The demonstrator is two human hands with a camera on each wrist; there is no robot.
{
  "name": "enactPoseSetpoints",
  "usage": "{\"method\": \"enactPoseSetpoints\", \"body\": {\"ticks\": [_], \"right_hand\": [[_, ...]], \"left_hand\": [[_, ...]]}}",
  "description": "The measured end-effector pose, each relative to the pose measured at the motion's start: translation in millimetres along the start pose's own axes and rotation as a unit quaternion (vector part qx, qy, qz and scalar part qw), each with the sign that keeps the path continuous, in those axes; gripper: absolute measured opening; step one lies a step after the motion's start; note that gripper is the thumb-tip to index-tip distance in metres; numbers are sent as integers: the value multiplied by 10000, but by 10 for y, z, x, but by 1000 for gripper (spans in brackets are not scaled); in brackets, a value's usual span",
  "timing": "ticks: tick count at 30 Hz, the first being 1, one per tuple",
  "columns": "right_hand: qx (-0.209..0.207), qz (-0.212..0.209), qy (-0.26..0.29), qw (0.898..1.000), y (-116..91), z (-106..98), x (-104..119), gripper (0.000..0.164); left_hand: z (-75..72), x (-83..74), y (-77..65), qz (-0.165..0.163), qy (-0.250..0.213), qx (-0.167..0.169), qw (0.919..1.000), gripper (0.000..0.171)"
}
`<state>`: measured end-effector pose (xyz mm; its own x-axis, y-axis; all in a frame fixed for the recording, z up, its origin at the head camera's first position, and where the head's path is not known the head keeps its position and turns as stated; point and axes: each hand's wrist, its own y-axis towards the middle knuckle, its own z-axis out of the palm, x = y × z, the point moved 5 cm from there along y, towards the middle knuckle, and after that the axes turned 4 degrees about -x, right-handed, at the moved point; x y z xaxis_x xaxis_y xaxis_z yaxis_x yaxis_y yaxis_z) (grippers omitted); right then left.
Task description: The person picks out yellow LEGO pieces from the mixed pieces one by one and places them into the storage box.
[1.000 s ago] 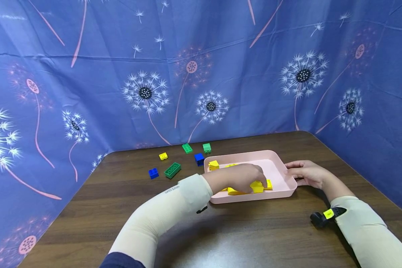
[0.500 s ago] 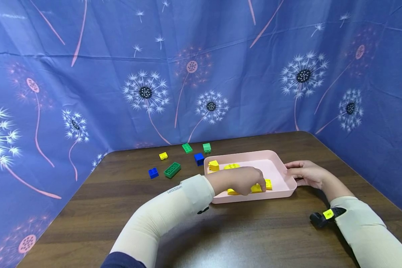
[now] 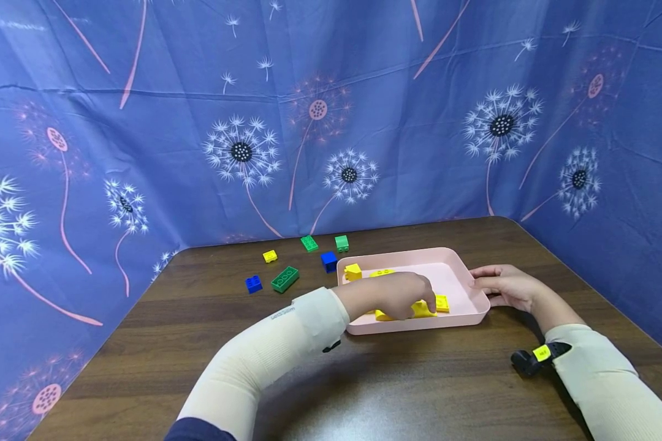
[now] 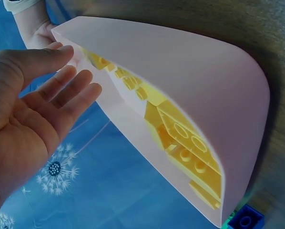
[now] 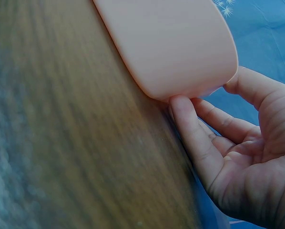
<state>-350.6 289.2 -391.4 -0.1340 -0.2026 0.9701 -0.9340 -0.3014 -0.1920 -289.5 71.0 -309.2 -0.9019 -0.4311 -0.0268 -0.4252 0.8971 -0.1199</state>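
A pink tray [image 3: 455,288] with several yellow toy bricks in it stands on the table. My left hand [image 3: 405,296] reaches into it from the left, palm down, fingertips right at a yellow brick [image 3: 422,310] by the near wall. In the left wrist view the left hand [image 4: 42,95] has its thumb and fingers apart and loosely bent, with no brick seen between them. At the tray's right end my right hand [image 3: 510,288] grips the wall. The right wrist view shows one digit of the right hand [image 5: 249,143] at the rim and others at the lower edge.
Loose on the table left of the tray lie a blue brick [image 3: 328,262], a smaller blue brick [image 3: 254,284], a dark green brick [image 3: 285,280], a yellow brick [image 3: 270,256] and two lighter green ones. A blue patterned cloth [image 3: 408,153] hangs behind the table.
My left fingers have shifted slightly among the yellow bricks, and the brick under the fingertips lies a little differently by the near wall. The right hand and the tray have stayed put.
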Motion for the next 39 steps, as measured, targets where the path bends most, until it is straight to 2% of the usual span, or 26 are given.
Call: {"method": "enactPoseSetpoints", "body": {"ticks": [9, 16, 21, 23, 27, 31, 36, 39], "right_hand": [[-39, 20, -3, 10000, -5, 0, -2, 65], [-59, 19, -50, 10000, -12, -24, 6, 65], [-53, 17, -40, 10000, 4, -22, -1, 65], [-45, 23, -20, 10000, 12, -18, -9, 65], [-31, 37, -2, 10000, 19, -12, -22, 65], [-68, 71, -61, 9999, 8, -16, -25, 67], [-69, 63, -97, 9999, -7, -7, -7, 67], [-68, 55, -91, 9999, -12, -6, -4, 67]], "left_hand": [[10, 70, -188, -98, -133, -266, 9995, 29], [-3, 115, -340, -400, -219, -380, 9982, 31], [-9, 131, -473, -617, -9, -588, 9964, 34], [-12, 158, -529, -798, 80, -679, 9945, 35], [-34, 253, -646, -1206, 192, -909, 9883, 34], [-41, 389, -783, -1620, 348, -1235, 9784, 33], [30, 588, -997, -2265, -25, -1489, 9625, 35], [54, 678, -1108, -2409, -148, -1684, 9557, 34]]}}
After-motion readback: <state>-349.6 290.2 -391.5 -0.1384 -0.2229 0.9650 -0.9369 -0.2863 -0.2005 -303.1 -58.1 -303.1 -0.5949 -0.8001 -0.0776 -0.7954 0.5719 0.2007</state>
